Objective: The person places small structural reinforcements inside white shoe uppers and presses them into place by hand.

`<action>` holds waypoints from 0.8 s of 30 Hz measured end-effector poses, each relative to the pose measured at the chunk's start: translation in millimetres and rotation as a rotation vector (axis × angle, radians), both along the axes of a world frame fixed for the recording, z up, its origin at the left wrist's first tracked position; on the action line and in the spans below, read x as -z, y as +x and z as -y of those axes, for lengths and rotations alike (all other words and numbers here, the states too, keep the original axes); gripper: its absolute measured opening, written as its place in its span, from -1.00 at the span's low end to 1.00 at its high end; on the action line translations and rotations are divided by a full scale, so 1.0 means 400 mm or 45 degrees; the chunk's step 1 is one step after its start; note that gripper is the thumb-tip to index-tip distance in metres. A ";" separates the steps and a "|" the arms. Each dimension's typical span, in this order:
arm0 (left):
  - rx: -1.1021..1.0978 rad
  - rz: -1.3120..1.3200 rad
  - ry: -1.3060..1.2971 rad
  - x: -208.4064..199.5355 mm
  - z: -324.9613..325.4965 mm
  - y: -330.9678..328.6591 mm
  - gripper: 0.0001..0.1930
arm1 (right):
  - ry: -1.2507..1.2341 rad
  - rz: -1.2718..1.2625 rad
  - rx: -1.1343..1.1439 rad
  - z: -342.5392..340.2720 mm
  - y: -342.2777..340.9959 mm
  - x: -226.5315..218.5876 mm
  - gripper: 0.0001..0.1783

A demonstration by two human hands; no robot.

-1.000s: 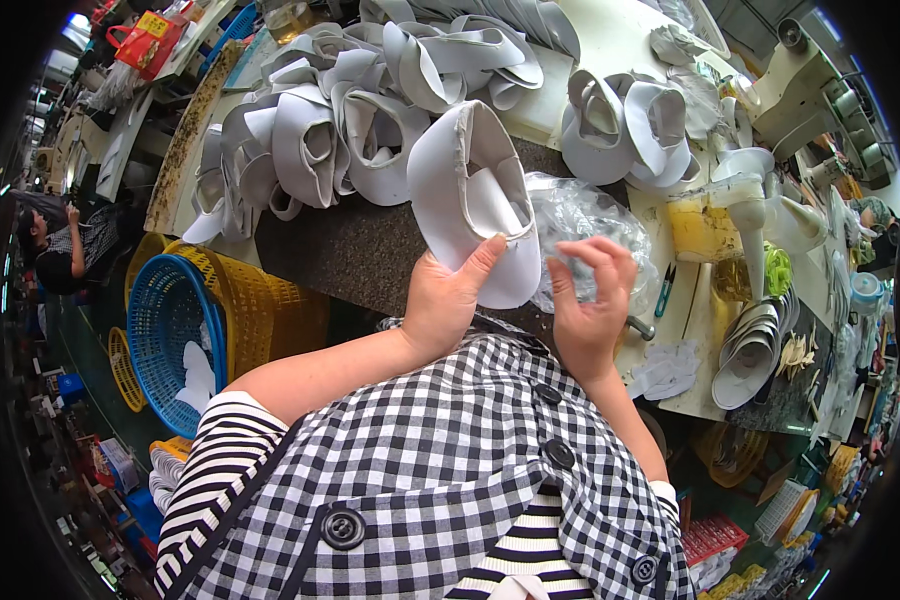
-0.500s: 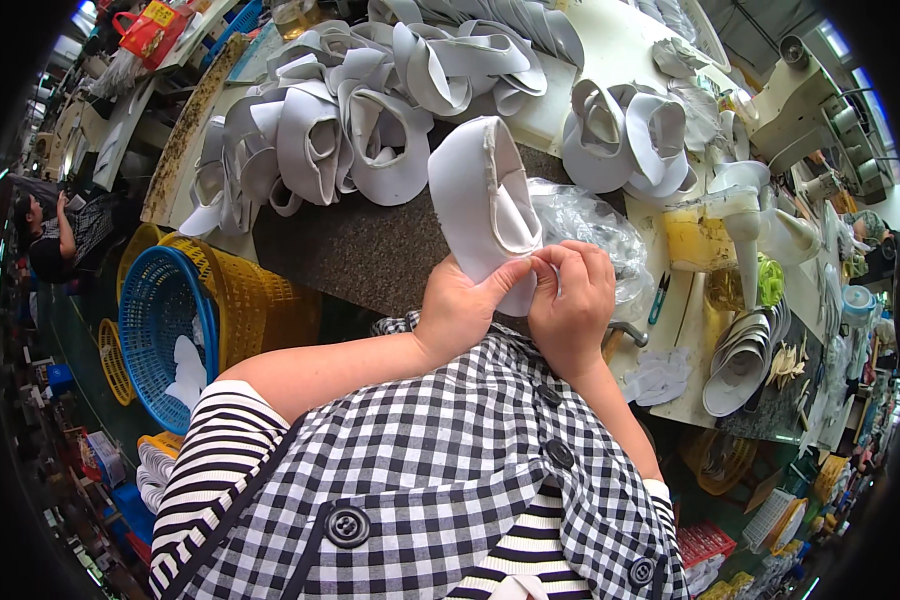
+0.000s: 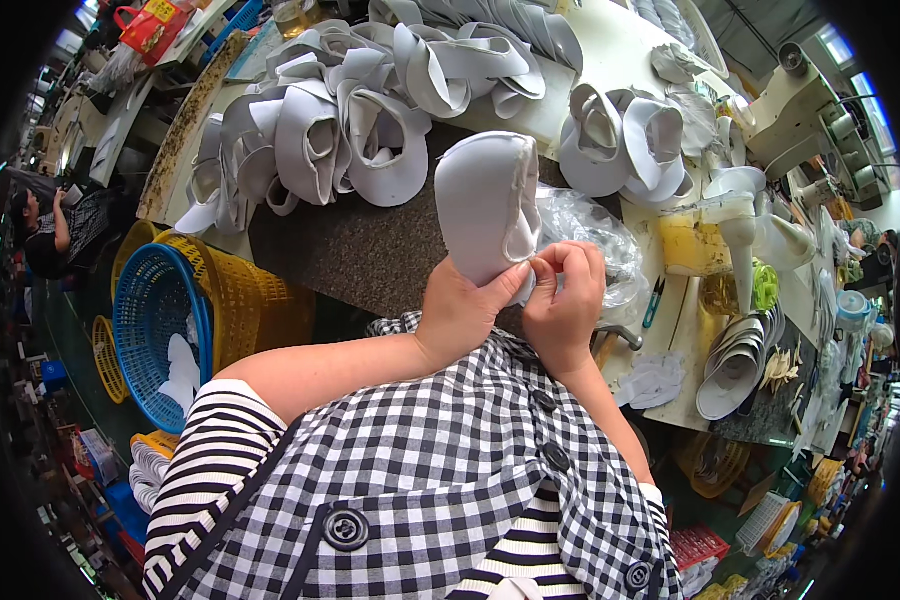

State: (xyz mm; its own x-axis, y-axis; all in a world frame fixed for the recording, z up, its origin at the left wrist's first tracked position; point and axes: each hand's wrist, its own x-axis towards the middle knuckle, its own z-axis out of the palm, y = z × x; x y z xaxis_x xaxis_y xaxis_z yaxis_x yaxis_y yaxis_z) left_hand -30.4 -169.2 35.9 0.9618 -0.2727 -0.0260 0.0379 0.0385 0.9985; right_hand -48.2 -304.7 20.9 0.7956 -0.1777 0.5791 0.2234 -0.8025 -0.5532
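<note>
A white shoe upper (image 3: 485, 205) stands up between my hands above the near edge of the dark stone slab, its rim seam facing right. My left hand (image 3: 460, 312) is closed around its lower end, thumb lying along the edge. Beside it, my right hand (image 3: 566, 310) pinches the lower right edge with thumb and forefinger. The pinched spot is largely covered by my fingers. Behind the slab lies a pile of similar white uppers (image 3: 385, 170), with a smaller group of uppers (image 3: 592, 165) to the right.
A crumpled clear plastic bag (image 3: 610, 245) lies behind my right hand. Farther right are a hammer (image 3: 625, 335), a teal-handled cutter (image 3: 654, 302), a container of yellow liquid (image 3: 688, 245) and stacked white shoe parts (image 3: 732, 370). Blue (image 3: 140, 310) and yellow baskets (image 3: 260, 310) stand at left, a person (image 3: 62, 225) beyond.
The shoe upper has tipped slightly, its top lower and its opening turned more to the right. Both hands keep their grip and have barely shifted.
</note>
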 end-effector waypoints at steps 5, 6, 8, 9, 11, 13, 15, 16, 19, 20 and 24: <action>0.005 -0.035 -0.049 0.008 -0.003 0.003 -0.81 | 0.368 -0.229 -0.104 0.003 -0.007 -0.032 -0.91; 0.006 -0.036 -0.047 0.006 -0.003 0.005 -0.81 | 0.369 -0.230 -0.103 0.006 -0.007 -0.031 -0.91; 0.024 -0.022 -0.065 0.000 -0.003 0.006 -0.80 | 0.486 -0.293 -0.137 0.014 -0.008 -0.027 -0.91; 0.025 -0.023 -0.063 0.000 -0.002 0.005 -0.80 | 0.488 -0.294 -0.137 0.016 -0.009 -0.026 -0.91; 0.027 -0.063 -0.098 0.000 -0.002 0.004 -0.81 | 0.537 -0.319 -0.138 0.019 -0.011 -0.025 -0.92; 0.029 -0.097 -0.126 0.007 -0.006 0.011 -0.80 | 0.470 -0.290 -0.176 0.022 -0.010 -0.035 -0.94; 0.031 -0.129 -0.155 0.011 -0.007 0.013 -0.79 | 0.403 -0.258 -0.213 0.027 -0.012 -0.035 -0.95; 0.044 -0.286 -0.323 0.012 -0.008 0.011 -0.76 | 0.605 -0.285 -0.215 0.034 -0.018 -0.028 -0.94; 0.057 -0.457 -0.518 0.016 -0.009 0.008 -0.70 | 0.774 -0.314 -0.202 0.052 -0.027 -0.023 -0.90; 0.055 -0.473 -0.549 0.017 -0.009 0.007 -0.69 | 0.739 -0.320 -0.185 0.054 -0.029 -0.023 -0.89; 0.142 -0.523 -0.565 0.004 -0.013 0.013 -0.67 | 0.471 -0.177 -0.228 0.048 -0.034 -0.036 -0.88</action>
State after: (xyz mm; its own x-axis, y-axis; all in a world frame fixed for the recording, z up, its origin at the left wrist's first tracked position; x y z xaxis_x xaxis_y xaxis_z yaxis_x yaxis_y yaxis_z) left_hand -25.3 -164.1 34.1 0.8623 -0.4406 -0.2497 0.4441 0.4211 0.7909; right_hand -61.7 -323.7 35.1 0.8986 -0.2055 0.3876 0.2443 -0.4996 -0.8311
